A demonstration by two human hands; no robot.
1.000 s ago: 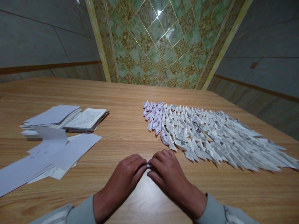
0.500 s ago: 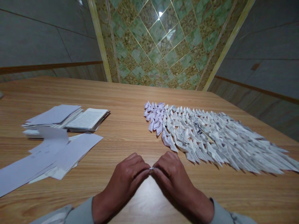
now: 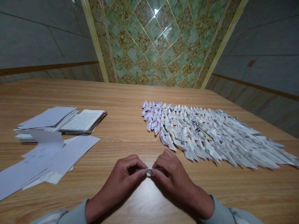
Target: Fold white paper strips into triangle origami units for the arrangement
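A small folded piece of white paper (image 3: pixel 149 171) is pinched between my two hands, low in the middle of the head view. My left hand (image 3: pixel 127 172) grips its left end between thumb and fingers. At the right end, my right hand (image 3: pixel 170 170) holds it the same way. Only a short strip shows between the fingertips; the rest is hidden by them. Beyond my right hand stand rows of folded paper boats (image 3: pixel 201 133), printed ones mostly, with a lilac-white group (image 3: pixel 153 115) at their left end.
On the left of the wooden table (image 3: pixel 121 124) lie loose white sheets (image 3: pixel 70 154). Behind them are a stack of paper (image 3: pixel 50 116) and a pile of printed pages (image 3: pixel 84 120). A tiled wall (image 3: pixel 151 46) rises past the far edge.
My fingertips have drawn slightly apart, so more of the folded paper shows between them. The whole view has shifted a little; the boats and sheets lie as before.
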